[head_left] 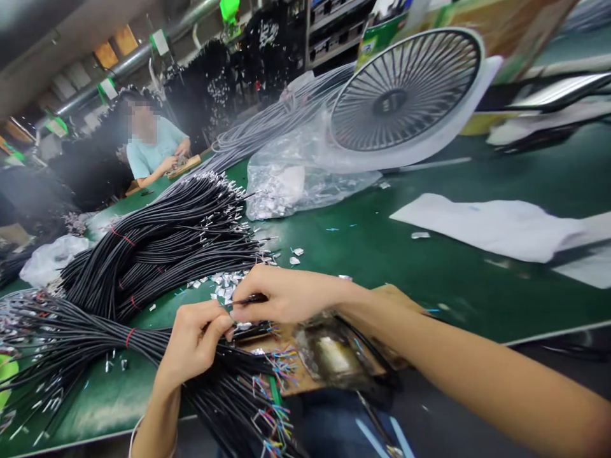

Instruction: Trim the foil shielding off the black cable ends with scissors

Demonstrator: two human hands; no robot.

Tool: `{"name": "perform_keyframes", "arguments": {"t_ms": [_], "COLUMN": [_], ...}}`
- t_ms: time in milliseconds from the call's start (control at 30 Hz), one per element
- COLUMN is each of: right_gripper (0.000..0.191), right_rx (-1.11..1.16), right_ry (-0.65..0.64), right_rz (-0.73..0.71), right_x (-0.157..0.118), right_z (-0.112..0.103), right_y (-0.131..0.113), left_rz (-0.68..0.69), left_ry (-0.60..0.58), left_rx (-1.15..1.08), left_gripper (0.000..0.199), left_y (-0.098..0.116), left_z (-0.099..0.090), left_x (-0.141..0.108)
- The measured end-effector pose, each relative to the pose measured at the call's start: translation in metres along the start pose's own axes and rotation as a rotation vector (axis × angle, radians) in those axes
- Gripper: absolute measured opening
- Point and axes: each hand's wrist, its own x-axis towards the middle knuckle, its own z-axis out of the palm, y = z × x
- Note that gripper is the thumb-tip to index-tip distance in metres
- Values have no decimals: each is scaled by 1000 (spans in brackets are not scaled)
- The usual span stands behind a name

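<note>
My left hand [198,337] is closed in a pinch above the near bundle of black cables [147,343], which is tied with a red band and has coloured wire ends. My right hand [277,294] meets it fingertip to fingertip, its fingers wrapped round a thin dark object [252,299], partly hidden. What the left fingertips pinch is too small to make out. Silvery foil scraps [224,285] lie just behind the hands. Under the right forearm sits a brown board [298,375] with a metallic, blurred block [334,356] on it.
Large tied bundles of black cables [167,235] lie at the left. Behind them are a clear plastic bag [305,178] and a round fan [405,95]. White paper [491,226] rests on the green table [363,242]. A person [155,143] sits at the far left.
</note>
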Motion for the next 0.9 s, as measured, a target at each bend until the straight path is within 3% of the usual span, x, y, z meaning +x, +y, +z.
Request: {"name": "perform_keyframes", "arguments": {"t_ms": [200,433,500,600,733,800,900], "right_gripper": [27,27,25,20,29,44,53], "right_rx": [90,139,125,35,-23,-7,79], "right_ry": [-22,-6,59,328,757,787,665], "right_rz": [62,-143,-253,-337,-129,6,127], "right_x": [-2,-1,1,1,3,5,9], "right_z": [-2,6,8,9,11,15,22], "right_y": [4,8,4,-5,-10,-9,-7], "left_rz": [-4,60,49,10,-25,13,107], "left_ry": [28,45,83,166,390,503,609], "left_rx": [11,-16,-20,-7,83,167,271], "left_gripper": [35,39,41,38,23,18,15], "left_y": [-2,2,4,4,-3,-6,-9], "left_z": [-1,-1,-1,1,10,15,22], "left_x": [-3,-3,-3,-2,-2,-3,-6]}}
